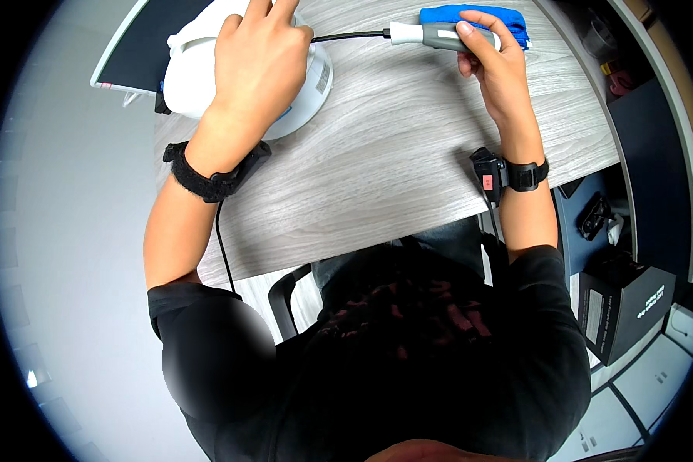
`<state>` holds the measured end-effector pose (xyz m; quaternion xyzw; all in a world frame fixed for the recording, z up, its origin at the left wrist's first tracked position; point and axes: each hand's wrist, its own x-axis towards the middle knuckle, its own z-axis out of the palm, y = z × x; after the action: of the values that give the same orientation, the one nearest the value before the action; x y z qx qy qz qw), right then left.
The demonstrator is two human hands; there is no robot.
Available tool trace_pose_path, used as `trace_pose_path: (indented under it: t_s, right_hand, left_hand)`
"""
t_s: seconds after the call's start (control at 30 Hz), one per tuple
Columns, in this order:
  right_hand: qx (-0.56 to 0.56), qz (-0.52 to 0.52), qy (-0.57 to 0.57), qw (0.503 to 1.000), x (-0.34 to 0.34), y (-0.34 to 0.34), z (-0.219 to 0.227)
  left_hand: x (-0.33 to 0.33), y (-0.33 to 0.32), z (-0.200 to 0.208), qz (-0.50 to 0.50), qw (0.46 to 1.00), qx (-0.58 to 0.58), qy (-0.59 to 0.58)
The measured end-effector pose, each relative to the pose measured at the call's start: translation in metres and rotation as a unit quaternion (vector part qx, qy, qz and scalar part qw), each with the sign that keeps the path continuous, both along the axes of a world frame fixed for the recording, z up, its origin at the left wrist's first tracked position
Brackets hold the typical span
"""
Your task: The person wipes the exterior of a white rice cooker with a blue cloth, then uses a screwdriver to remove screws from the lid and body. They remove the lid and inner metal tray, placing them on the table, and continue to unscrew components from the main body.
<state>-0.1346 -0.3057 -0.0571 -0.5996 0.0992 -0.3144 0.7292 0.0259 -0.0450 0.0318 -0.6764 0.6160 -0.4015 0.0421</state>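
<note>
The grey-handled tool point(408, 33) sits over the tabletop point(377, 154), its long axis running left to right, thin black shaft point(353, 35) pointing left toward the white appliance point(190, 81), tip hidden. The right hand point(494, 65) has the handle within curled fingers; the left hand point(260, 65) lies over the appliance, how far closed I can't tell. Looks like tool work on the appliance, calling for a steady shaft.

Between the forearms point(179, 239), the table point(373, 165) lies open to its near edge. Farther out, the grey tool point(439, 36) spans the gap between left hand point(263, 58) and right hand point(497, 58); the white device point(189, 77) blocks the left, the cloth point(477, 14) the far side.
</note>
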Motion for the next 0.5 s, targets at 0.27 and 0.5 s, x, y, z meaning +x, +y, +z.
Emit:
trace_pose_path:
  t_s: [0.27, 0.5]
  right_hand:
    - [0.052, 0.070, -0.051, 0.995, 0.001, -0.002, -0.003]
    - [0.057, 0.070, -0.067, 0.994, 0.001, -0.009, -0.008]
  left_hand:
    - [0.005, -0.009, -0.011, 0.079, 0.994, -0.016, -0.077]
    - [-0.035, -0.034, 0.017, 0.167, 0.985, 0.048, 0.011]
